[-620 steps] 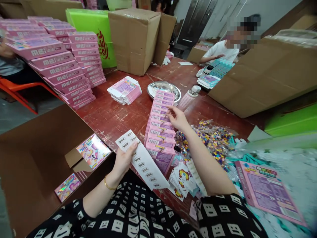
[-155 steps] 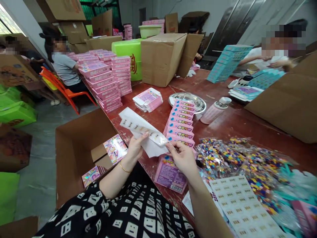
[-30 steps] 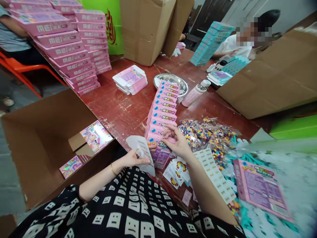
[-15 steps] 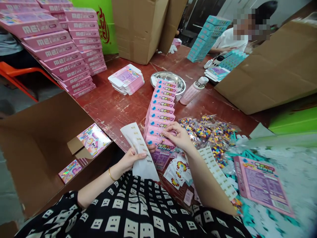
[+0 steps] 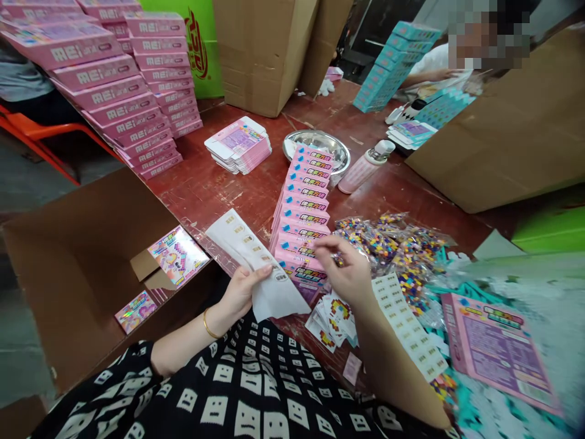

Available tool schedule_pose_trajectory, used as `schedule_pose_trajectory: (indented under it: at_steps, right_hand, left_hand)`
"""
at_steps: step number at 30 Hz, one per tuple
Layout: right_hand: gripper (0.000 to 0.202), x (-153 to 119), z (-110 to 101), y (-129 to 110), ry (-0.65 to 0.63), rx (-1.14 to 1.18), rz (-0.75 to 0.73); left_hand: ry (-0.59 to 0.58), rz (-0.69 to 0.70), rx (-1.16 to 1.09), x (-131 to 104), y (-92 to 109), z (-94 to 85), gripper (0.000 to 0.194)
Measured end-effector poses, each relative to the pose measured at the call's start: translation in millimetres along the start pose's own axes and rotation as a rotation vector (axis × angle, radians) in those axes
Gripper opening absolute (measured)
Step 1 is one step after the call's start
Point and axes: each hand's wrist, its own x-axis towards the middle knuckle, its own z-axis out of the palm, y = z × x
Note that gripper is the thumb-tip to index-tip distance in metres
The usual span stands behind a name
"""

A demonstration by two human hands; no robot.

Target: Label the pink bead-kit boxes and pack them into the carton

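Observation:
My left hand (image 5: pixel 247 289) holds a white sticker sheet (image 5: pixel 249 247) with a column of small gold labels, its thumb on top of the sheet. The sheet lies slanted over the near left side of a row of overlapping pink boxes (image 5: pixel 304 204). Close to the right edge of that row is my right hand (image 5: pixel 345 268), thumb and forefinger brought together at the boxes; whether something small is between them is too blurred to tell. Below it, pixel-pattern cards (image 5: pixel 336 317) are fanned out. A second label sheet (image 5: pixel 406 323) lies beside my right forearm.
Bags of colourful beads (image 5: pixel 397 244) and a large pink box (image 5: pixel 498 347) are at right. Behind stand a metal bowl (image 5: pixel 340 149), a bottle (image 5: pixel 365 167) and flat cartons (image 5: pixel 240 143). Pink boxes (image 5: pixel 132 125) tower at left above an open carton (image 5: pixel 86 262). A person sits beyond.
My left hand has turned the label sheet further to the left. My right hand has drawn its fingertips slightly away from the box faces. The view has shifted a little.

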Motion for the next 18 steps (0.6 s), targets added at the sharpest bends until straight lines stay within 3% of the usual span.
schedule_pose_trajectory:
  at_steps: [2, 4, 8, 12, 15, 18]
  right_hand:
    - [0.020, -12.8, 7.0, -18.0, -0.246, 0.054, 0.040]
    - [0.022, -21.2, 15.6, -25.7, -0.340, 0.102, 0.083]
    - [0.028, -25.4, 24.7, -24.1, -0.275, 0.082, 0.048]
    - [0.010, -26.5, 22.1, -25.5, -0.153, 0.026, -0.046]
    - [0.006, -30.1, 20.6, -28.5, -0.001, -0.001, -0.165]
    - [0.008, -31.0, 21.8, -28.9, 0.054, 0.087, -0.214]
  left_hand:
    - [0.025, 0.055, -0.033, -1.0, 2.4, 10.6, 0.037]
    - [0.035, 0.109, -0.043, -0.5, 2.8, 17.9, 0.036]
    - [0.048, 0.239, -0.011, 2.6, 0.4, 22.1, 0.033]
    - [0.063, 0.297, 0.011, 5.5, 0.6, 22.5, 0.033]
    - [0.075, 0.254, 0.003, 6.2, 2.9, 24.9, 0.035]
    - [0.052, 0.190, 0.002, 5.2, 3.7, 27.5, 0.037]
